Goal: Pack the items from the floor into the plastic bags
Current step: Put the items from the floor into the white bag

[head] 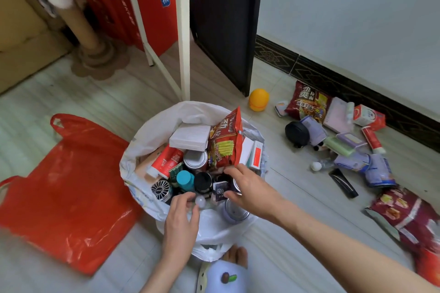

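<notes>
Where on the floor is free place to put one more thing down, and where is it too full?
Bare floor lies between the white bag and the pile of packets by the wall, and in front of the red bag, toward the cardboard post. The white bag is crammed, both hands in it. The pile is crowded.

We read 六个核桃 in white on a blue label on the red carton (pixel 152 2) behind the white stand; the red noodle packet (pixel 307 102) on the floor by the wall bears 劲爽 and 拉面. The snack packet (pixel 226 140) upright in the white bag (pixel 147 135) shows a large 劲; other print there is too blurred for us to read.
</notes>
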